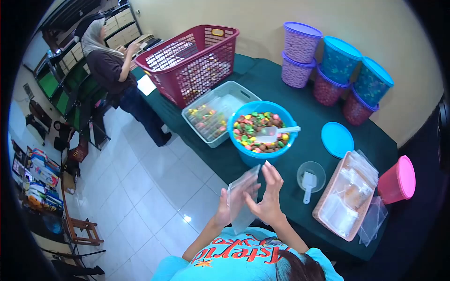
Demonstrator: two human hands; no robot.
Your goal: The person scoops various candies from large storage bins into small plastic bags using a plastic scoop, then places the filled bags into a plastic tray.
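Observation:
A clear flat plastic bag (240, 196) stands upright in front of my chest. My left hand (224, 210) grips its left side, with some fingers showing through the plastic. Beside the bag's right face is my right hand (269, 194), fingers apart and pointing up, thumb right at the plastic. Just beyond both hands sits a blue tub (253, 157) filled with brown, green, yellow and pink candies (255, 122). A white scoop (272, 134) rests on the candies, its handle over the tub's right rim.
Left of the tub, a pale plastic basket (243, 89) holds filled bags; a maroon laundry basket (187, 65) stands behind. On the right are a bowl with a scoop (308, 180), a tray of bags (323, 206), a blue lid (337, 139) and stacked tubs (340, 58). A person (110, 70) stands left.

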